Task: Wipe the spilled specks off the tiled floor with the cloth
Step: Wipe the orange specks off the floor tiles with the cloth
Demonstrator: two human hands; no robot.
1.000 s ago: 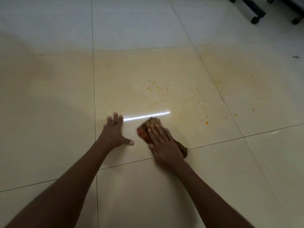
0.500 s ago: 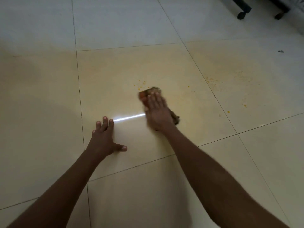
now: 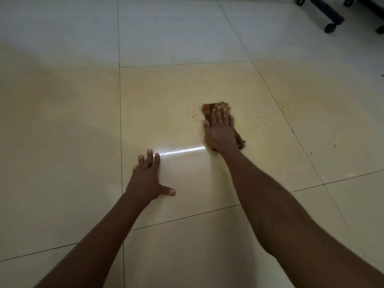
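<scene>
Cloth [image 3: 239,138]: mostly hidden under right hand [image 3: 220,132]. Wheeled legs [image 3: 330,19]: cut off at floor's top right corner.

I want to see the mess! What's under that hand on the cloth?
Under the right hand lies the cloth, pressed flat on the floor. Specks show beside it; any beneath the cloth are hidden.

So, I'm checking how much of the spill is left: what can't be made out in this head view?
- Floor under the crumpled brown-and-orange cloth: hidden by the cloth and the flat right hand.
- Tiny orange specks beside it: too small to identify or count.
- Black wheeled furniture base: cut off by the top edge.
- Tile under the left hand: covered by the palm.
</scene>
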